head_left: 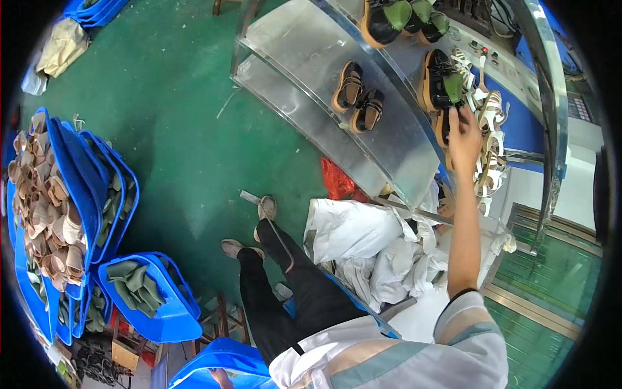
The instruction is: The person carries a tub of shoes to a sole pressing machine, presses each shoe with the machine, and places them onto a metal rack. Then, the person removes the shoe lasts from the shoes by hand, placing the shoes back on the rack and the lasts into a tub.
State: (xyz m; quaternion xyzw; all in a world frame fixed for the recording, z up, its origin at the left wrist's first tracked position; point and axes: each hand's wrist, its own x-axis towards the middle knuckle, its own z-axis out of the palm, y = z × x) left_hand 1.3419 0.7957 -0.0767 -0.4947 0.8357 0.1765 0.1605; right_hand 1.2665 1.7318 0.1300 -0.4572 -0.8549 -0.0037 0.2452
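My right hand [464, 139] reaches up to the metal rack with its fingers bent around the edge of a black shoe [442, 126], partly hidden by the hand. Just above it sits another black shoe [438, 81] with a thick tan sole and a green piece in its opening. White strappy sandals [495, 129] stand close to the right of the hand. At the bottom edge, my left hand [221, 377] shows only in part, against a blue tub [217, 355] beside my waist. Its fingers are cut off and I cannot see their grip.
The metal rack [291, 78] holds a pair of brown-and-black shoes [358, 97] on a lower shelf. White sacks [353, 228] and a red bag [337, 180] lie beneath. At left stand blue tubs with beige [52, 220] and green shoe pieces [136, 288]. A control panel [499, 61] lies behind the rack.
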